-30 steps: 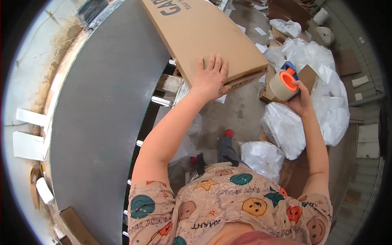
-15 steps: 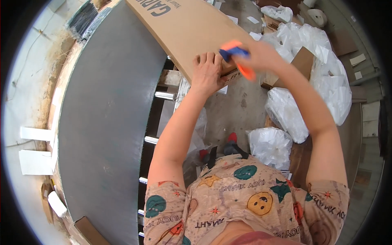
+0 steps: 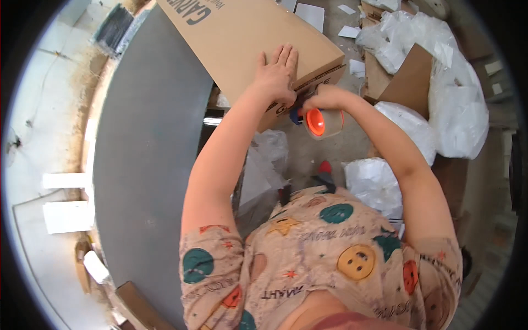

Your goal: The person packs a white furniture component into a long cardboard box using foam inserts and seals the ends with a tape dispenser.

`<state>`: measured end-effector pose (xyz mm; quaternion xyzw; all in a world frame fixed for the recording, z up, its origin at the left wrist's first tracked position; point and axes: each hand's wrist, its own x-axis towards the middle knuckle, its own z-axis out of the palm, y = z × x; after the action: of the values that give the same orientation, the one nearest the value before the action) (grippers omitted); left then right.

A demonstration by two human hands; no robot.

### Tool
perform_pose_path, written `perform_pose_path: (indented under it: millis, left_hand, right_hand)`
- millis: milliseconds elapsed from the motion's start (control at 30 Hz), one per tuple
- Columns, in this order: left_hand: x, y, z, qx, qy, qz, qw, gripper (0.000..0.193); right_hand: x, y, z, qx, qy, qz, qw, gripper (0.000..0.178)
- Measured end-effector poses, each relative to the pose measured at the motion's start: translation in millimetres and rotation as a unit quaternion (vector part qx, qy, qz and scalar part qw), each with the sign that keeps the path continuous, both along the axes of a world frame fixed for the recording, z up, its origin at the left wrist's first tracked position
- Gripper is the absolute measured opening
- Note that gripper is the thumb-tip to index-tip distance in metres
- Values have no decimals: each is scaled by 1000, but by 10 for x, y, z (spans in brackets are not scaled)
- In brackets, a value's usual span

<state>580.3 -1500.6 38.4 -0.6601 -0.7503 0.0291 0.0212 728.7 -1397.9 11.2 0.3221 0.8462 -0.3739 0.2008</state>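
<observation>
A long brown cardboard box [image 3: 247, 41] lies ahead of me, its near end over the edge of the grey table. My left hand [image 3: 276, 76] rests on its top near that end, fingers stretched out and the thumb toward the edge. My right hand [image 3: 324, 99] grips a blue and orange tape dispenser [image 3: 315, 122] against the box's near end face. The roll of clear tape on the orange hub hangs below the hand. My right fingertips and the dispenser's front are partly hidden at the box.
The grey table [image 3: 148, 165] stretches along my left side. Beyond the box on the right, bundles in clear plastic [image 3: 459, 115] and a brown cardboard piece [image 3: 407, 74] lie on the floor. White sheets [image 3: 309, 16] are scattered there. Plastic film [image 3: 264, 165] hangs beside the table near my legs.
My right hand has brought the tape dispenser down from above the box's corner to its near end face. My left hand has flattened out on the top. The view has shifted somewhat.
</observation>
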Motion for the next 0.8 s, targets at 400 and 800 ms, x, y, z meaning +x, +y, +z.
perform_pose_path:
  millis: [400,800]
  left_hand:
    - [-266,-1253,-534,444,-638,399,486,62]
    - [148,-941,-521,462,-771,302,316,40]
  right_hand:
    - [1379,1866,-190,-513,343,-382,688,45]
    - [1486,867,67,-339,375,-219,835,49]
